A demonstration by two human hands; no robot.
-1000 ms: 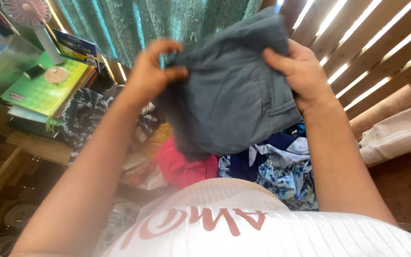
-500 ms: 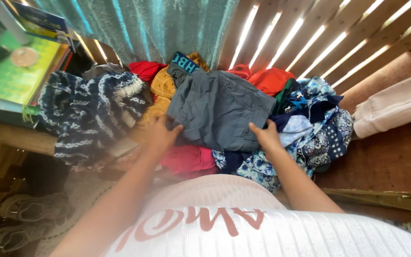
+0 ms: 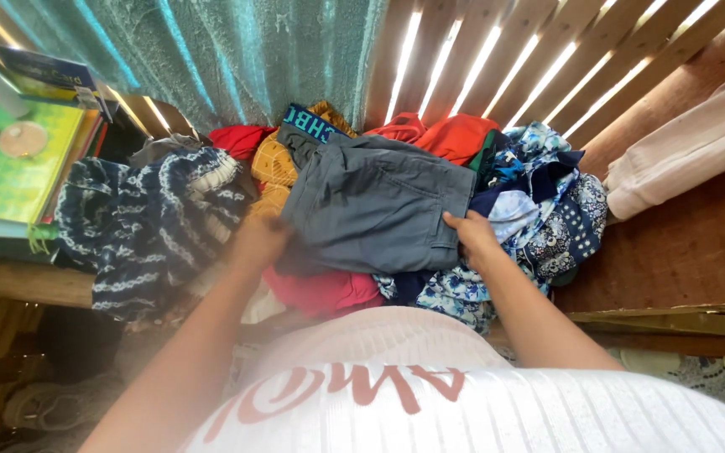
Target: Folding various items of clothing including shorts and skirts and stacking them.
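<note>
1. Leaning at the far left, a stack of green and yellow books (image 3: 18, 159) sits on a wooden ledge (image 3: 27, 281), just beside the clothes; a sideways shove of the pile could, I judge, nudge it.
2. Dark blue-and-white patterned garment (image 3: 140, 226) lies loose at the left of the heap and hangs partly over the ledge; it looks liable to slide off if pulled.
3. Left hand (image 3: 258, 239) is blurred at the left edge of the folded grey shorts (image 3: 375, 205); whether its fingers are flat or pinching the cloth I cannot tell.
4. The grey shorts rest on top of the heap, over a pink garment (image 3: 325, 289) and mixed clothing. The footing is soft and uneven, so the fold may tilt or slip open.
5. Right hand (image 3: 470, 233) grips the shorts' right edge, thumb on top and fingers tucked beneath. Letting go unevenly could drag the fold askew.
6. Blue floral garments (image 3: 547, 210) lie touching the shorts at the right and could catch under the fingers.
</note>
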